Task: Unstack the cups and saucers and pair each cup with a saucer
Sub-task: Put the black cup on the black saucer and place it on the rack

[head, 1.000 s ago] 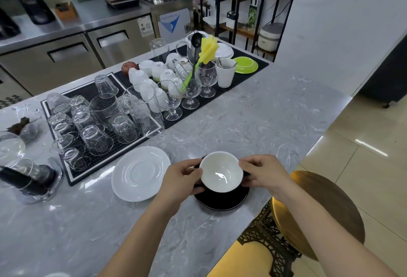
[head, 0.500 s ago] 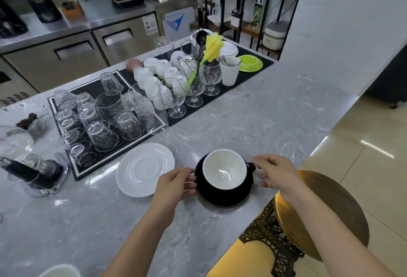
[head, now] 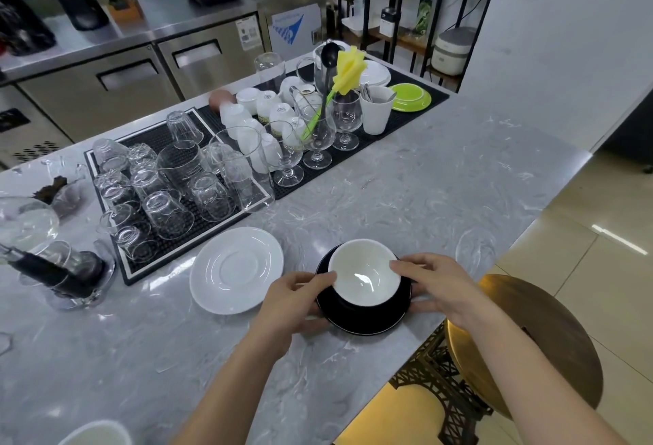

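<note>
A cup (head: 364, 273), white inside and black outside, sits on a black saucer (head: 364, 321) near the front edge of the marble counter (head: 406, 190). My left hand (head: 296, 299) has its fingers against the cup's left rim and its thumb down by the saucer's edge. On the other side my right hand (head: 434, 278) covers the cup's right rim and hides the handle. A white saucer (head: 236, 269) lies bare just to the left. The rim of a second white cup (head: 95, 434) shows at the bottom left corner.
Behind the saucers a black mat (head: 141, 268) holds several upturned glasses, stemmed glasses (head: 288, 158) and small white cups. A glass jug with a dark handle (head: 56, 275) stands at the left. A gold stool (head: 530, 345) is below the counter edge on the right.
Half a second ago my left hand was at the saucer's edge and my right at the cup's handle. Both hands have now closed in on the cup's rim.
</note>
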`<state>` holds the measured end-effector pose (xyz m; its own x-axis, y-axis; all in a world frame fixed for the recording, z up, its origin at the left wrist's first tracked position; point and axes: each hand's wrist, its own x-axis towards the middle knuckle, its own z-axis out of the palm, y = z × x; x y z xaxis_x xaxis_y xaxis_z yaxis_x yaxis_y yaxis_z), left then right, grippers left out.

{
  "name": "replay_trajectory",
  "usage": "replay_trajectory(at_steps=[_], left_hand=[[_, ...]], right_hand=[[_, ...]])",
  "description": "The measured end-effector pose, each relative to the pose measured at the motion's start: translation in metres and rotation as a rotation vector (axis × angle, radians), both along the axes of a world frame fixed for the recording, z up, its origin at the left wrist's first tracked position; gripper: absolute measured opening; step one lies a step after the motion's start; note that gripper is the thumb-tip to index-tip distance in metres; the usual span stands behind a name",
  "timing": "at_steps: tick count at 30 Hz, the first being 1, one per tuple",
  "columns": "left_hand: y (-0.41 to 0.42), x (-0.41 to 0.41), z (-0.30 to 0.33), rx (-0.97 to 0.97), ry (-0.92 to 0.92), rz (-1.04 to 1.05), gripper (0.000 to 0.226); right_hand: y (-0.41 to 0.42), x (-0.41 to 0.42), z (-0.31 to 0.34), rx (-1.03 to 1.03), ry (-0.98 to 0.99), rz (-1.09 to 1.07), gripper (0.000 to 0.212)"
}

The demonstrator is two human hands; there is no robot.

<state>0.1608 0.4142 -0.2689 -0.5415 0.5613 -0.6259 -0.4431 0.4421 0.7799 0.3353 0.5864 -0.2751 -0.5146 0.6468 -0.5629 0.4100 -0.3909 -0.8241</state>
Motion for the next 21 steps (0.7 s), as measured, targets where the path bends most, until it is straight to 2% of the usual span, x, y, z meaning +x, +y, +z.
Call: replay_trajectory(at_steps=[3,21], left_hand=[[0.0018,-0.0004,-0.0006,-0.007,0.007,-0.010,0.044],[0.0067,-0.0026,-0.0099,-0.002,0.067,0.009,0.041]], right_hand=[[0.0010,0.0010,-0.0034,-0.002,0.001,0.012,0.044],[0.0002,-0.0007,0.0023,0.011,0.057,0.015,0.032]])
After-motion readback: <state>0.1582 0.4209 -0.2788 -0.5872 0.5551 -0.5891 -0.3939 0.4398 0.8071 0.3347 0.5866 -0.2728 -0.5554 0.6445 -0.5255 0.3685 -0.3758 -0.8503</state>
